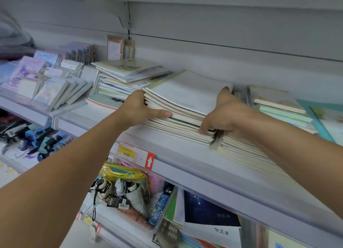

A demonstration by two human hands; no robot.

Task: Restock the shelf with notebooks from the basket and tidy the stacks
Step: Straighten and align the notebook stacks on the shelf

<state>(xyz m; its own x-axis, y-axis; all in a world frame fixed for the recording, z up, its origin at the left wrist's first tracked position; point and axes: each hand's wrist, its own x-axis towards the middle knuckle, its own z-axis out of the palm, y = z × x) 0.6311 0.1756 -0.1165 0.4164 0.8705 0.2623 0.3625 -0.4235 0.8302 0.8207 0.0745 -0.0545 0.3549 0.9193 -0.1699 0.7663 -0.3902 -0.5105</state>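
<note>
A tall stack of pale notebooks (185, 99) lies on the grey shelf (167, 147) in the head view. My left hand (143, 108) grips the stack's left edge, thumb laid along its front side. My right hand (222, 114) holds the right front corner, fingers curled down over the edges, thumb up against the right side. A lower stack of notebooks (246, 155) lies against it on the right, under my right forearm. The basket is out of sight.
A messy pile of notebooks (128, 75) sits behind on the left, with sloped rows of notepads (46, 84) further left. Green and cream books (278, 106) lie to the right. A price tag (136, 154) hangs on the shelf lip. Umbrellas and exercise books fill the shelf below.
</note>
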